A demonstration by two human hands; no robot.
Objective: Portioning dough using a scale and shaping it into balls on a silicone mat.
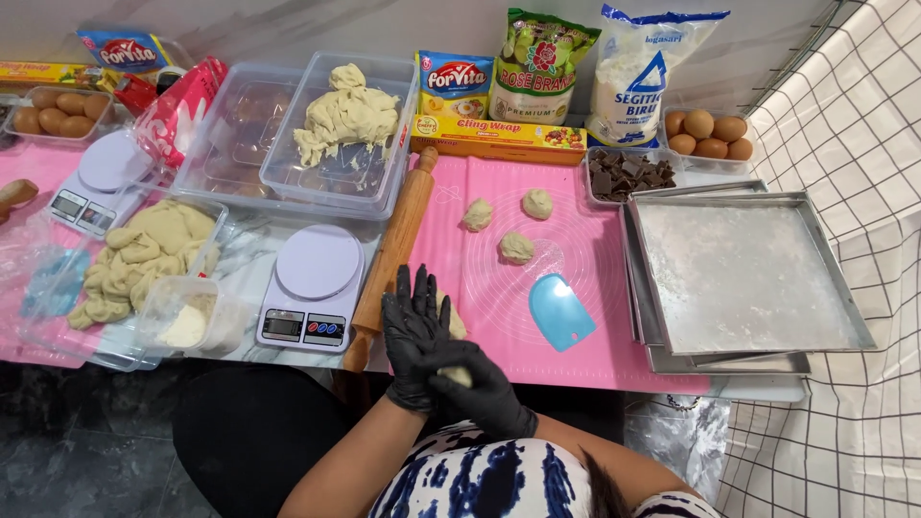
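Your left hand (411,331) and right hand (484,388) wore glossy black gloves of thin rubbery film, pressed around a soft, matt, pale dough piece (458,376). Rolling pin (393,254): smooth bare wood. Baking mat (537,278): smooth pink silicone-like sheet, low sheen. Scraper (562,311): smooth blue plastic. Stacked trays (844,288): dull grey metal, the top one dusted white. Scale (312,288): glossy white plastic. Dough tubs (384,187): clear plastic. Desk (249,251): polished, marble-like.
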